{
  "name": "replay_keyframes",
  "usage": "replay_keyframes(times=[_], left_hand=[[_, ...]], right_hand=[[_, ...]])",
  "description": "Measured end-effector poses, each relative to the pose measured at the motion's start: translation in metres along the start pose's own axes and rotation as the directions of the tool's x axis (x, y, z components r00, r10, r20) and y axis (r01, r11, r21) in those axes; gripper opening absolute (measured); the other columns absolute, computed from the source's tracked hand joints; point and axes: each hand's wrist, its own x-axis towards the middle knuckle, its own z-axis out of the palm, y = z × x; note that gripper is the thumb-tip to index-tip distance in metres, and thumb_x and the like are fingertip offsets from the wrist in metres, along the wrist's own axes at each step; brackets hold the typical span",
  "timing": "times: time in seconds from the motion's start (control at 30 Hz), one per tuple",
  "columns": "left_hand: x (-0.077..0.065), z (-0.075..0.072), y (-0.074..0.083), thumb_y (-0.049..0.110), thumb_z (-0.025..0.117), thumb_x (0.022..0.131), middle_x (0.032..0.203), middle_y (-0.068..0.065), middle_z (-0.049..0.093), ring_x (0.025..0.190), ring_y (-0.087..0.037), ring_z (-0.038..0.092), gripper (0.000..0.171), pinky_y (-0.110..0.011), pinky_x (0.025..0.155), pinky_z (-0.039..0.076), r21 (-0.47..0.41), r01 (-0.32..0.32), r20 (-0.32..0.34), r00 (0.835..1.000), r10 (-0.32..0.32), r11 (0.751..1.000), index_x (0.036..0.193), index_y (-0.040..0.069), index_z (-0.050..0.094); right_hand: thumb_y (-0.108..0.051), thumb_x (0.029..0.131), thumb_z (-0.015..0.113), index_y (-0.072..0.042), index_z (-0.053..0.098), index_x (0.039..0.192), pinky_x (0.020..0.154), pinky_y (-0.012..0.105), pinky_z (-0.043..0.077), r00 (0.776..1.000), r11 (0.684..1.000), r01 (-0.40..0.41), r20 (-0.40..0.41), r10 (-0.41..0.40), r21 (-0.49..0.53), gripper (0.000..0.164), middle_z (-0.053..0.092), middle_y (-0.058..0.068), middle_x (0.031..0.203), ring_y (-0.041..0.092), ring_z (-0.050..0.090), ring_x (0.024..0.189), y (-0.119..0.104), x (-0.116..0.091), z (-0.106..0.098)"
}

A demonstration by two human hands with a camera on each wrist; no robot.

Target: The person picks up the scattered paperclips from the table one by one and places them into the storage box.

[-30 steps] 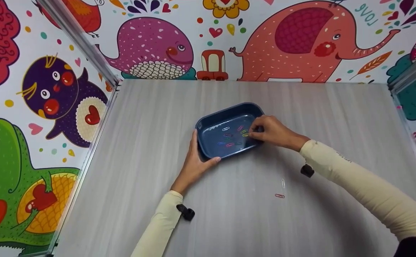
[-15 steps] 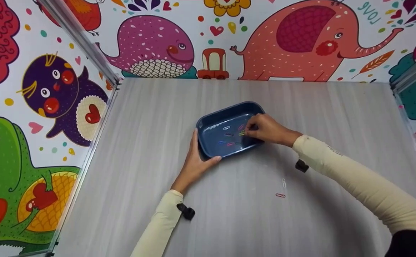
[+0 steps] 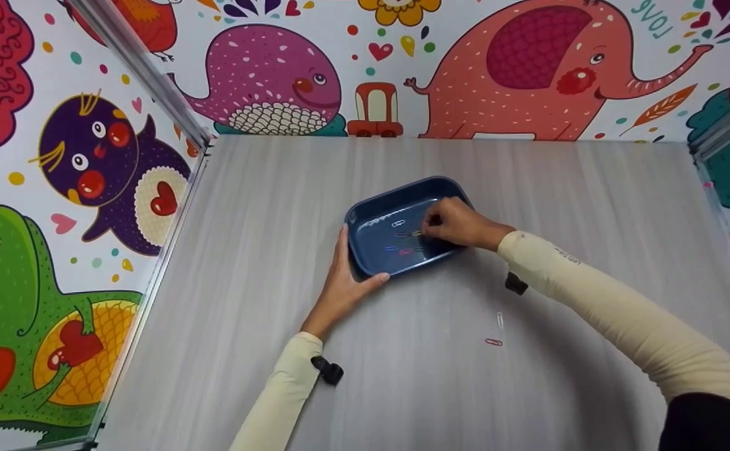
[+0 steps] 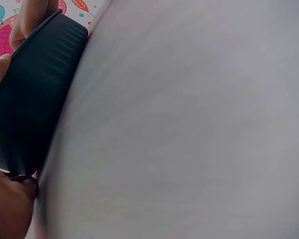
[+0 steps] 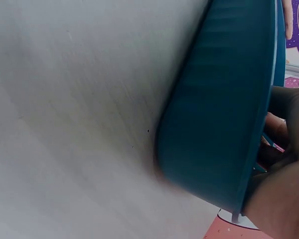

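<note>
A dark blue tray (image 3: 396, 264) sits at an angle on the table. My left hand (image 3: 343, 280) holds its near left corner, thumb along the front rim and fingers against the left side. Several small coloured paper clips lie on the tray floor, among them a white one (image 3: 398, 223), a blue one (image 3: 391, 248) and a pink one (image 3: 406, 252). My right hand (image 3: 462, 223) reaches over the right side, fingers curled, with a yellow paper clip (image 3: 417, 233) at its pinched fingertips. In the right wrist view the tray wall (image 5: 214, 114) hides most of those fingers.
On the table in front of the tray lie a white paper clip (image 3: 500, 320) and a red paper clip (image 3: 494, 342). Printed panels with cartoon animals (image 3: 271, 81) stand along the back and sides, with metal rails (image 3: 145, 69) at the corners.
My right hand has moved left over the tray floor, and the yellow paper clip at its fingertips has shifted left too. The left hand and the tray stay put.
</note>
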Motion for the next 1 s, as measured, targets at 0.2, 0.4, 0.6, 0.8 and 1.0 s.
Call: replay_keyframes(times=[0.2,0.4,0.6,0.8,1.0], left_hand=[[0.000,0.001,0.000,0.053,0.091,0.087,0.185,-0.009,0.005,0.169,-0.028,0.012,0.135,-0.055,0.133,0.017,0.013,-0.016,0.013,1.000,0.015,1.000,0.179,0.019,-0.002],[0.001,0.002,0.001,0.057,0.090,0.087,0.185,-0.011,0.005,0.168,-0.029,0.012,0.136,-0.056,0.133,0.018,0.013,-0.031,0.018,0.999,0.031,0.999,0.179,0.019,-0.002],[0.001,0.000,0.001,0.055,0.092,0.086,0.185,-0.009,0.004,0.168,-0.028,0.012,0.136,-0.056,0.133,0.017,0.005,-0.021,0.010,1.000,0.021,1.000,0.179,0.022,-0.003],[0.000,-0.001,0.000,0.055,0.091,0.087,0.185,-0.008,0.004,0.169,-0.028,0.011,0.135,-0.056,0.133,0.017,0.005,-0.015,0.008,1.000,0.015,1.000,0.179,0.023,-0.002],[0.000,-0.001,0.000,0.053,0.092,0.087,0.185,-0.007,0.005,0.168,-0.027,0.013,0.135,-0.054,0.133,0.017,0.003,-0.015,0.006,1.000,0.015,1.000,0.179,0.023,-0.002]], right_hand=[[-0.003,0.102,0.074,0.001,0.082,0.102,0.080,0.037,0.057,1.000,0.999,-0.012,0.013,0.012,-0.033,0.008,0.077,0.009,0.096,0.019,0.065,0.083,0.004,0.007,0.004],[-0.003,0.102,0.073,0.001,0.082,0.100,0.080,0.038,0.055,0.999,0.995,-0.016,0.027,0.019,-0.100,0.010,0.076,0.008,0.093,0.020,0.064,0.083,0.003,0.015,0.005],[-0.004,0.103,0.073,0.001,0.082,0.103,0.080,0.039,0.055,1.000,0.992,-0.023,0.012,0.024,-0.125,0.011,0.077,0.009,0.095,0.022,0.064,0.083,0.003,0.026,0.003],[-0.003,0.104,0.072,0.002,0.081,0.108,0.079,0.038,0.056,0.999,0.994,-0.035,0.020,0.037,-0.108,0.012,0.077,0.011,0.099,0.021,0.065,0.083,0.008,0.032,0.003],[-0.006,0.104,0.074,0.001,0.080,0.106,0.084,0.041,0.056,0.999,0.995,-0.034,0.017,0.036,-0.094,0.009,0.076,0.011,0.098,0.023,0.065,0.087,0.009,0.030,0.003]])
